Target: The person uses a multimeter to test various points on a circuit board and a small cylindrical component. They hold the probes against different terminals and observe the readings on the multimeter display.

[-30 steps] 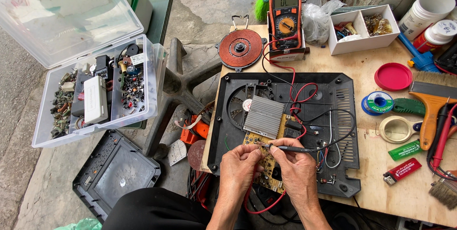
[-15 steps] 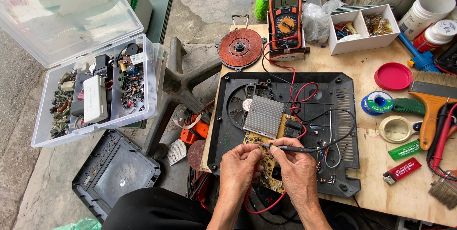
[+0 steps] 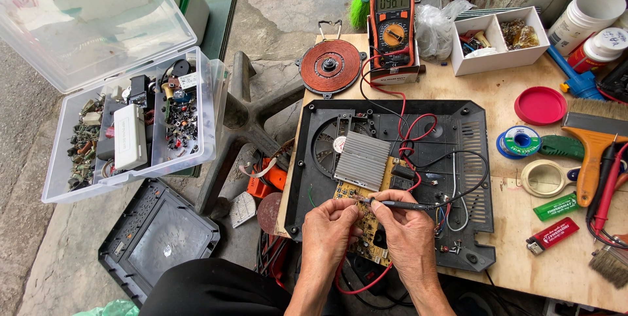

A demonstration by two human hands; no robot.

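Observation:
My right hand (image 3: 405, 228) grips a black meter probe (image 3: 396, 205), its tip touching the yellow circuit board (image 3: 358, 193). My left hand (image 3: 330, 224) pinches the red probe or lead over the same board, fingertips next to the black tip. The board sits in an opened black cooker casing (image 3: 458, 159) beside a ribbed metal heat sink (image 3: 362, 159). Red and black leads (image 3: 405, 116) run up to an orange multimeter (image 3: 391, 25) at the table's back. A copper coil disc (image 3: 329, 66) lies left of the meter.
A clear plastic parts box (image 3: 131, 126) stands open at left; a black cover panel (image 3: 157, 241) lies on the floor. At right: white compartment tray (image 3: 500, 41), red lid (image 3: 540, 105), solder spool (image 3: 520, 140), tape roll (image 3: 548, 177), orange-handled brush (image 3: 592, 139), red lighter (image 3: 553, 236), white jars (image 3: 589, 12).

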